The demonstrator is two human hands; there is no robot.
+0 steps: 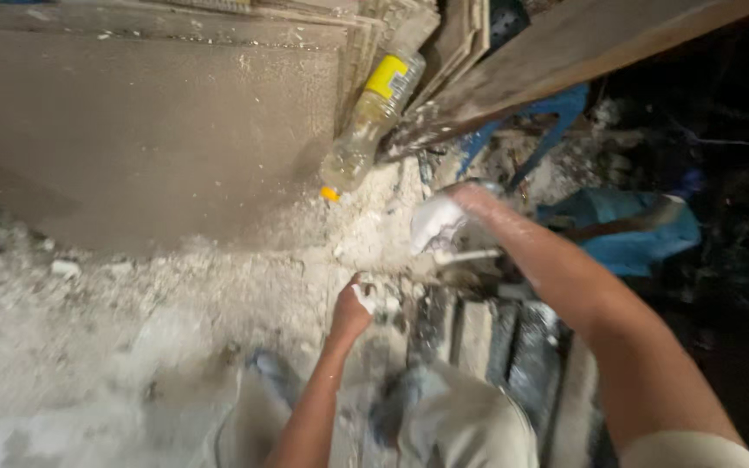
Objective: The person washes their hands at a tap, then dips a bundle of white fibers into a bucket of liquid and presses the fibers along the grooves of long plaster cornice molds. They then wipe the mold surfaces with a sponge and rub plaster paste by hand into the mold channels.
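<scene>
Left hand [353,305] lowered to floor [88,347], fingers curled into pale rubble [244,277]; grip closed on small white lump [364,298], apparently picked from debris. Right hand [470,208] raised higher, smeared white, wrapped around white wad [437,224]; exact hold blurred, fingers seem closed. Thin white stick [465,256] just below wad, holder cannot be told. Bottle [373,117], yellow label, orange cap down, propped against slab [132,130], likely parked clear of hands. Blue frame [556,113] behind, under plank [582,52].
</scene>
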